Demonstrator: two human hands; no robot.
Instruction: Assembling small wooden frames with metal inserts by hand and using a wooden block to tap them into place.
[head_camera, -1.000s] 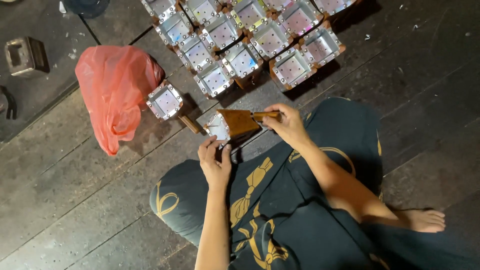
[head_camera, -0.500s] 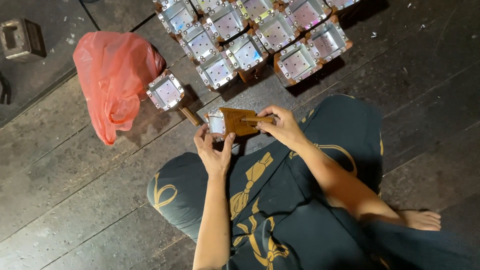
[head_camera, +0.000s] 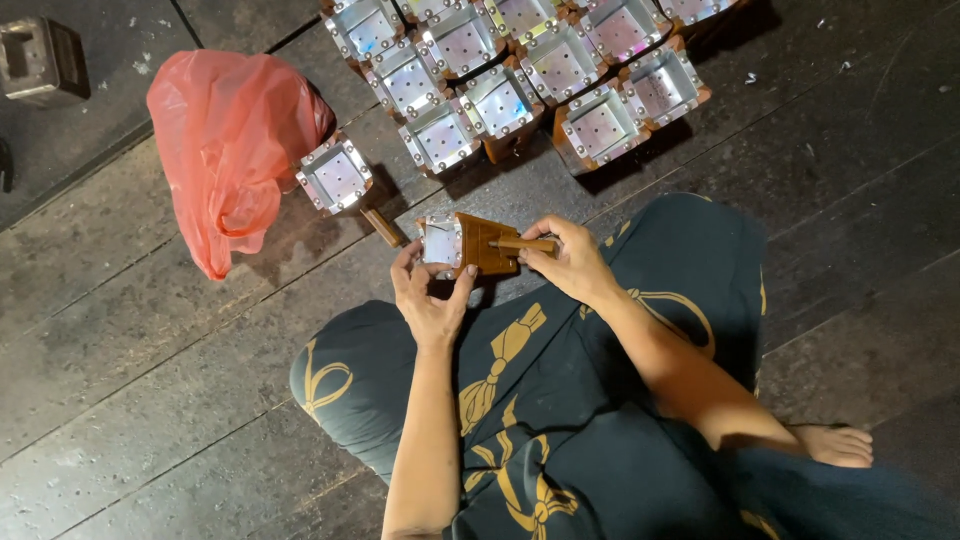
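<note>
My left hand (head_camera: 430, 298) grips a small square box (head_camera: 462, 243) with a shiny metal-lined opening and brown wooden sides, held just above my lap. My right hand (head_camera: 572, 262) pinches a short brown wooden stick (head_camera: 522, 243) that lies against the box's wooden side. Another stick (head_camera: 383, 227) lies on the floor to the left of the held box. One similar box (head_camera: 336, 176) stands alone on the floor, left of my hands.
Several more metal-lined boxes (head_camera: 520, 75) stand packed in rows at the top. A red plastic bag (head_camera: 232, 140) lies on the dark plank floor (head_camera: 150, 350) at the left. A grey metal block (head_camera: 38, 58) sits at the top left. My crossed legs wear dark patterned cloth (head_camera: 560, 400).
The view shifted slightly, so the boxes and bag sit higher in frame. Both hands keep their hold on the box and stick; the box has turned a little.
</note>
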